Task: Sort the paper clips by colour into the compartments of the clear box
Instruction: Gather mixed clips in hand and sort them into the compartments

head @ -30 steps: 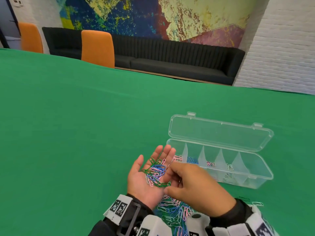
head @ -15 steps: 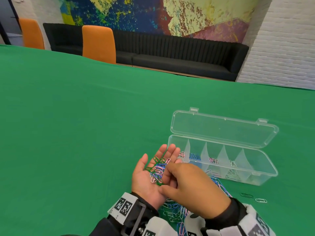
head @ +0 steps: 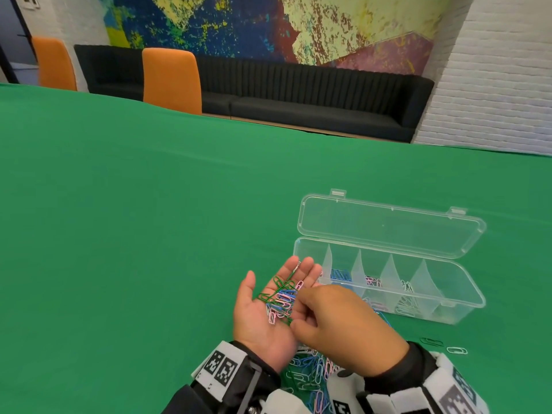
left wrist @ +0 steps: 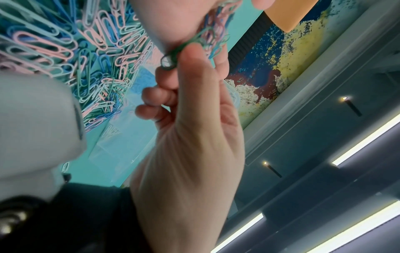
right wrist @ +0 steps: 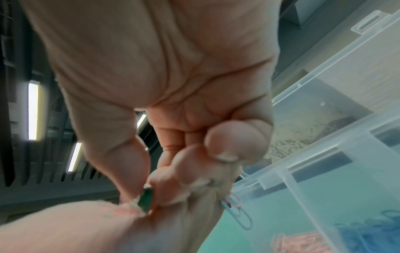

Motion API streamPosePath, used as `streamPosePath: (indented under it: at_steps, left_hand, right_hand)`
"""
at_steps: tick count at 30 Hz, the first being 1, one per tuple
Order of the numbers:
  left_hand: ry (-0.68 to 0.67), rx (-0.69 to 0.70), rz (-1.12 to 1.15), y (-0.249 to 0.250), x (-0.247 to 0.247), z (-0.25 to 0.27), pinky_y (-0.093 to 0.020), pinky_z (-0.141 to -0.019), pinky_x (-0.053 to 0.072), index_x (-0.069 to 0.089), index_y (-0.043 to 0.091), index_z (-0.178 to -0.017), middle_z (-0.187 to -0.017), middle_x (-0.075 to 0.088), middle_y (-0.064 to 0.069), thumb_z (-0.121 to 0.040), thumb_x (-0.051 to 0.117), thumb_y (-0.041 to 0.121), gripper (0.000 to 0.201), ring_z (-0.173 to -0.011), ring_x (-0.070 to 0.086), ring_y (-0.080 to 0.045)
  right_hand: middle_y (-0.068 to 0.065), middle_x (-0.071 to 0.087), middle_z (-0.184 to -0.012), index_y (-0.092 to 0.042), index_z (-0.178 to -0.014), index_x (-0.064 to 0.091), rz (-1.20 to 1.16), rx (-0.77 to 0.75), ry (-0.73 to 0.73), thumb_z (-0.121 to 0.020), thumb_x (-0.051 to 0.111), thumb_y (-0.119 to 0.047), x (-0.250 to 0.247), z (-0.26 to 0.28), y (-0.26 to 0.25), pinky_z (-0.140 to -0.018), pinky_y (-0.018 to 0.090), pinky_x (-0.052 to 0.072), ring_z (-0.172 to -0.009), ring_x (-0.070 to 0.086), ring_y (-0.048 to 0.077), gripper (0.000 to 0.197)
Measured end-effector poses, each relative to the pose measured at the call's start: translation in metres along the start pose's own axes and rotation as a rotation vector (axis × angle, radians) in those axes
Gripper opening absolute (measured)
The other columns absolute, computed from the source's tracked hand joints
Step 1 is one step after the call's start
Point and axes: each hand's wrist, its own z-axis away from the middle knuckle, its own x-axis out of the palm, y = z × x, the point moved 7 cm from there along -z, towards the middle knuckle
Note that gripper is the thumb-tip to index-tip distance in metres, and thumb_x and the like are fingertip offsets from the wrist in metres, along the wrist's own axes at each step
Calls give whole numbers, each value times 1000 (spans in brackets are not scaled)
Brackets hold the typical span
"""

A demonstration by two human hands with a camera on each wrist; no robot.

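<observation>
My left hand (head: pixel 254 321) lies palm up above the green table, fingers straight, carrying a tangle of green, blue and pink paper clips (head: pixel 282 297). My right hand (head: pixel 300 313) reaches over that palm. Its thumb and forefinger pinch a green clip (right wrist: pixel 146 199), which also shows in the left wrist view as the green clip (left wrist: pixel 171 58). The clear box (head: pixel 460 309) stands to the right with its lid (head: pixel 388 225) folded back. Blue clips (head: pixel 340 274) lie in one compartment and white clips (head: pixel 406 306) in another. Pink clips (right wrist: pixel 296 243) lie in the box's end compartment.
A mixed pile of clips (head: pixel 310 372) lies on the table under my wrists. Two loose clips (head: pixel 431 342) lie to the right, in front of the box. Orange chairs (head: pixel 170 79) and a black sofa stand beyond the table's far edge.
My right hand stays over the left palm, and its fingertips have worked slightly down the palm into the clips. The left hand holds still.
</observation>
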Motion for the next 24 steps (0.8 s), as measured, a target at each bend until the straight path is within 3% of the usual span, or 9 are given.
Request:
streamPosePath:
  at_steps: [3, 6, 12, 17, 24]
  left_hand:
    - [-20, 17, 60, 4, 1, -3, -62, -81, 43, 66, -9, -99, -115, 61, -32, -93, 33, 45, 63, -107, 59, -43]
    - [-46, 24, 98, 5, 2, -4, -63, -81, 43, 70, -10, -93, -116, 60, -33, -95, 27, 37, 64, -106, 59, -44]
    - [-81, 36, 67, 4, 8, -1, -56, -77, 50, 54, -4, -119, -120, 59, -29, -81, 33, 22, 50, -111, 57, -41]
    - [-74, 40, 50, 4, 9, 0, -54, -78, 50, 54, -2, -119, -116, 63, -26, -78, 35, 16, 49, -107, 60, -37]
    - [-46, 24, 31, 1, 6, 0, -51, -80, 51, 52, 1, -126, -117, 64, -22, -83, 34, 14, 49, -107, 62, -34]
  right_hand:
    - [-3, 51, -69, -21, -71, 48, -47, -11, 3, -87, 49, -26, -9, 1, 6, -57, 19, 32, -71, 46, 16, 17]
    - [-1, 57, -71, -12, -79, 58, -183, 4, 19, -86, 52, -22, -17, 2, 11, -65, 26, 39, -65, 48, 11, 14]
    - [-5, 52, -61, -21, -63, 48, -389, 109, 11, -84, 57, -19, 1, -4, 17, -63, 30, 45, -59, 48, 13, 23]
    - [5, 63, -67, -20, -65, 51, -478, 169, 30, -86, 56, -21, 6, -4, 18, -63, 32, 51, -58, 58, 15, 22]
    - [3, 61, -64, -16, -72, 58, -521, 195, 77, -84, 61, -24, 6, -4, 15, -64, 36, 51, -59, 55, 15, 15]
